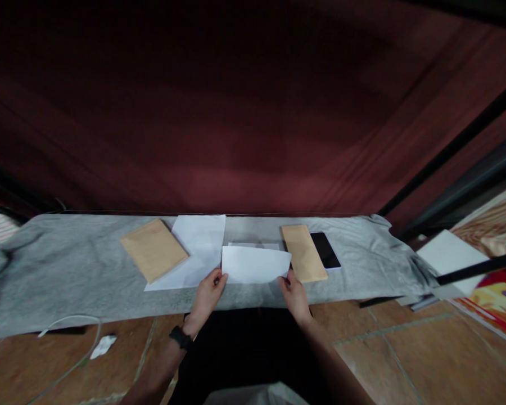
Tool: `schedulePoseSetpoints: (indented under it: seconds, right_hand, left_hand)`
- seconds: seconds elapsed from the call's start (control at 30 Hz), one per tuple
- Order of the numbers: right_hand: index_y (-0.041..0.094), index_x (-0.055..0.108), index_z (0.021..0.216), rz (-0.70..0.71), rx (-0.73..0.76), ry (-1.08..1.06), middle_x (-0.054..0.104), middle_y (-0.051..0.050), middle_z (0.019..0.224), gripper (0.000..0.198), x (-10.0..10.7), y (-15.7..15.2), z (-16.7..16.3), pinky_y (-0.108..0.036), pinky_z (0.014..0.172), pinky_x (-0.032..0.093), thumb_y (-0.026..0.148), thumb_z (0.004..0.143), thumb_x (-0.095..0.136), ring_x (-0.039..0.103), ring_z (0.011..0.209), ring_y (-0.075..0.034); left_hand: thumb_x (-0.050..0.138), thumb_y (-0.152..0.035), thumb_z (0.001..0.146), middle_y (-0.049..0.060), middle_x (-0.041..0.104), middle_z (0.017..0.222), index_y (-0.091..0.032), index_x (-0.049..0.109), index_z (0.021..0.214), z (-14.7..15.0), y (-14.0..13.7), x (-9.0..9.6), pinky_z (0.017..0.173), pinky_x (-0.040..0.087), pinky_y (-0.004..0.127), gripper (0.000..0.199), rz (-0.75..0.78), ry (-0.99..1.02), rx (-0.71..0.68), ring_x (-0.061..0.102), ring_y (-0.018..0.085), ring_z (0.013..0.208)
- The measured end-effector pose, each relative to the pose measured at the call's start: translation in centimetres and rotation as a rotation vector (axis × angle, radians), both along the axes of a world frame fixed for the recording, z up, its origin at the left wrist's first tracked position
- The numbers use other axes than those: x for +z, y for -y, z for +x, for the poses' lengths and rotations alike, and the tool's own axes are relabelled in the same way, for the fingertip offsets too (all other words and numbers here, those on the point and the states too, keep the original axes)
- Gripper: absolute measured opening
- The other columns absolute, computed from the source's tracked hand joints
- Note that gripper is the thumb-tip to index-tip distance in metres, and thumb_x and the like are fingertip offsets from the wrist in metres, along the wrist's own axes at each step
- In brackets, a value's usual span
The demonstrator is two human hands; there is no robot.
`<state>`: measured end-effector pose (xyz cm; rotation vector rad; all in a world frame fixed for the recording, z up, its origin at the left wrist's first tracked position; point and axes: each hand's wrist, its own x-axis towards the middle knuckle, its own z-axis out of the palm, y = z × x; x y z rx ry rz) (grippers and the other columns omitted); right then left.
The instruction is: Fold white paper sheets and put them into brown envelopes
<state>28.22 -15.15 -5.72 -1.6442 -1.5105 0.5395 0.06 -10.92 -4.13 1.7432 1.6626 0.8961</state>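
Between my two hands is a white sheet of paper (256, 264), held up by its side edges near the lower corners. My left hand (211, 288) pinches its left side, and my right hand (294, 291) grips the right side. Behind the sheet a thin strip of another pale piece shows, mostly hidden. To the left lie white sheets (204, 242), partly under a brown paper envelope (154, 250). A narrower brown envelope (303, 253) rests just right of the held sheet, beside a dark-screened phone (325, 250).
Grey cloth (80, 264) covers the long low surface, with a dark red panel (253, 140) rising behind it. A white cable (95, 337) and a crumpled tissue (103, 346) are on the tiled floor at left. Black bars and a white board (447, 259) stand at right.
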Motion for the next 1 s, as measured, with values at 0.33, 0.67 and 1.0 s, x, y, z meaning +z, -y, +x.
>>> schedulePoseSetpoints:
  seconds: [0.33, 0.67, 1.0]
  right_hand:
    - [0.019, 0.037, 0.149, 0.005, -0.092, 0.186, 0.075, -0.012, 0.105, 0.055, -1.4, -1.3, -1.0, -0.035, 0.073, 0.059, 0.03, 0.095, 0.046, 0.075, 0.084, -0.025]
    - [0.02, 0.023, 0.156, 0.107, -0.104, 0.314, 0.063, -0.017, 0.13, 0.061, -1.5, -2.0, -1.6, -0.042, 0.088, 0.056, 0.024, 0.098, 0.04, 0.07, 0.104, -0.03]
    - [0.02, 0.036, 0.151, 0.094, -0.062, 0.471, 0.06, -0.015, 0.117, 0.054, -2.1, -2.4, -1.8, -0.042, 0.088, 0.055, 0.016, 0.097, 0.036, 0.067, 0.1, -0.028]
  left_hand:
    - [0.046, -0.029, 0.098, 0.006, 0.074, 0.089, -0.019, 0.063, 0.109, 1.6, -0.1, 1.5, 0.068, 0.044, 0.027, 0.023, -0.127, -0.37, 0.081, 0.068, 0.02, 0.077]
    - [0.045, -0.026, 0.098, 0.008, 0.075, 0.099, -0.021, 0.03, 0.155, 2.8, -0.3, 1.6, 0.067, 0.048, 0.028, 0.059, -0.091, -0.534, 0.084, 0.072, 0.021, 0.079]
    - [0.042, -0.023, 0.099, 0.013, 0.074, 0.104, -0.018, 0.035, 0.155, 3.4, -0.5, 2.2, 0.076, 0.052, 0.031, 0.057, -0.134, -0.633, 0.039, 0.072, 0.024, 0.09]
